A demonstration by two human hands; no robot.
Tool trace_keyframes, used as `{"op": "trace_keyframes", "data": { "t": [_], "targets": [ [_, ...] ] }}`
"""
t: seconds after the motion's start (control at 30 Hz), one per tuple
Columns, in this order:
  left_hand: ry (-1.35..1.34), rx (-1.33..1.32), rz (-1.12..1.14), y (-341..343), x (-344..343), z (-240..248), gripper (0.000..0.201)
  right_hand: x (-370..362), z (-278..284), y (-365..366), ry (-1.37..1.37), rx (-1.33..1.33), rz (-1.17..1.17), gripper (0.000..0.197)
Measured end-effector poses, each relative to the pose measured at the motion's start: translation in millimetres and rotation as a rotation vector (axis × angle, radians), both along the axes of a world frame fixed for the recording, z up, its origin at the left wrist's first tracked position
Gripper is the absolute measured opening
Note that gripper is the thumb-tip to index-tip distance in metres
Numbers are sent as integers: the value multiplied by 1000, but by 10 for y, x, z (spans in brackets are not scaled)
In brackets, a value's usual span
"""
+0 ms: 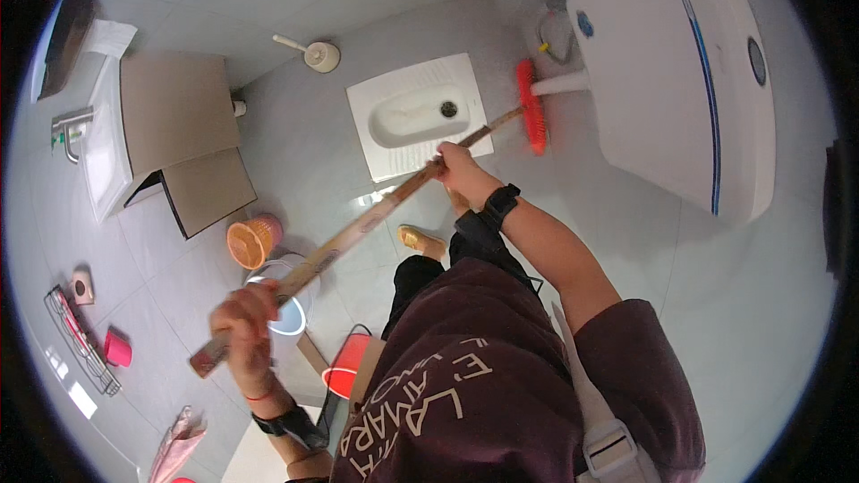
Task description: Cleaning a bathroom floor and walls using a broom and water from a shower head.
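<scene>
A long wooden-handled broom (pixel 358 225) runs slantwise across the view in both of my hands. My left hand (pixel 242 329) is closed round the handle near its top end at the lower left. Farther along, toward the head, my right hand (pixel 463 172) grips the same handle. The red bristle head (pixel 531 107) is at the right, against the white pipe below a large white tank-like appliance. Beyond the handle, a white squat toilet (pixel 418 114) is set in the grey floor; the lower part of the handle passes over its near right corner.
On the left stands a washbasin cabinet (pixel 179 116) with one door ajar. Beside it are an orange wastebasket (pixel 253 241) and a bucket (pixel 288 315); a red bucket (pixel 349 362) is near my legs. A toilet brush holder (pixel 322 56) sits by the far wall; the white appliance (pixel 667 80) hangs at right.
</scene>
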State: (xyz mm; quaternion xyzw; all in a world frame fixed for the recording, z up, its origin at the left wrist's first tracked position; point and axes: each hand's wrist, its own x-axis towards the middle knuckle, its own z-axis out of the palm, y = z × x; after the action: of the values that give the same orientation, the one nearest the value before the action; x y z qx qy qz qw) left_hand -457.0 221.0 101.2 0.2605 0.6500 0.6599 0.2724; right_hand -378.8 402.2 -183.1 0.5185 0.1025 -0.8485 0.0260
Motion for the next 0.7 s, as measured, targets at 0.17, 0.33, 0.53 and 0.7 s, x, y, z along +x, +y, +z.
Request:
{"op": "trace_keyframes", "data": {
  "t": [0.17, 0.33, 0.53, 0.7],
  "targets": [
    [136, -58, 93, -216, 36, 427, 33, -109, -9, -78, 21, 37, 116, 11],
    [266, 284, 50, -606, -8, 834, 31, -547, 718, -214, -19, -85, 400, 12],
    [229, 24, 605, -649, -65, 34, 25, -1009, 479, 469, 105, 115, 158, 14],
    [-70, 252, 265, 336, -58, -763, 20, -1034, -648, 1342, -88, 455, 319, 21]
  ]
}}
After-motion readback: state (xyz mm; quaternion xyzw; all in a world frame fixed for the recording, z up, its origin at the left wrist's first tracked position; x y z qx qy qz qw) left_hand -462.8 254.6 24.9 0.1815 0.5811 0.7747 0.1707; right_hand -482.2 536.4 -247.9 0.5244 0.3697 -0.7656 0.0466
